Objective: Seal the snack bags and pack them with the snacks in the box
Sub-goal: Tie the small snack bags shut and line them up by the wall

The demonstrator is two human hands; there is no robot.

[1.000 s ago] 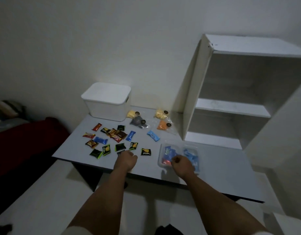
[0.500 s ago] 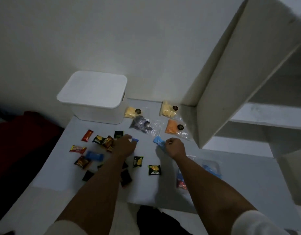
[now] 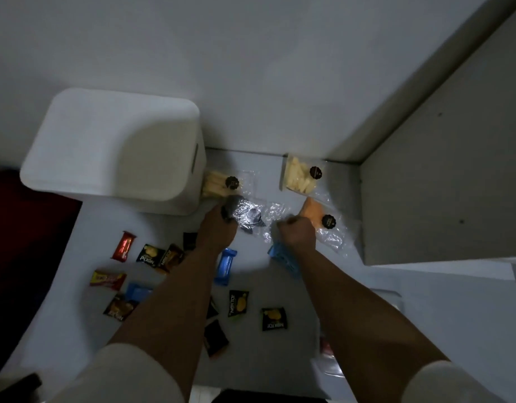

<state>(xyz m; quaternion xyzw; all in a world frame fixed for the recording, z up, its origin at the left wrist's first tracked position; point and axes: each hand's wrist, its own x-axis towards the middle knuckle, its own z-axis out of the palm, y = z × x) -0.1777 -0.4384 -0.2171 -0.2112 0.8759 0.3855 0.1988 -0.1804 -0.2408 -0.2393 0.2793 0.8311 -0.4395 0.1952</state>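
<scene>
The table [image 3: 280, 359] carries everything, and the white lidded box [image 3: 114, 149], lid on, sits up and to the left of the left hand [image 3: 219, 228]. Four clear snack bags lie in a loose row beyond the knuckles. The dark-filled bag [image 3: 246, 215] lies between the two hands, its long axis running left to right, filled end under the left hand and clear mouth end toward the right hand [image 3: 297, 232]. The left hand is curled around that filled end, gripping it. The right hand is closed in a fist on the clear plastic at the bag's mouth. A bag of pale sticks [image 3: 219, 183] lies just above the left hand, touching the box wall. A second pale bag [image 3: 300, 175] lies above the right hand, and an orange-filled bag [image 3: 315, 213] lies just beside it, to the right, pointing diagonally down-right. Small wrapped snacks are scattered below the hands: I count three blue bars, one [image 3: 225, 266] between the forearms; the dark and red packets are partly hidden by the arms, so I cannot count them.
</scene>
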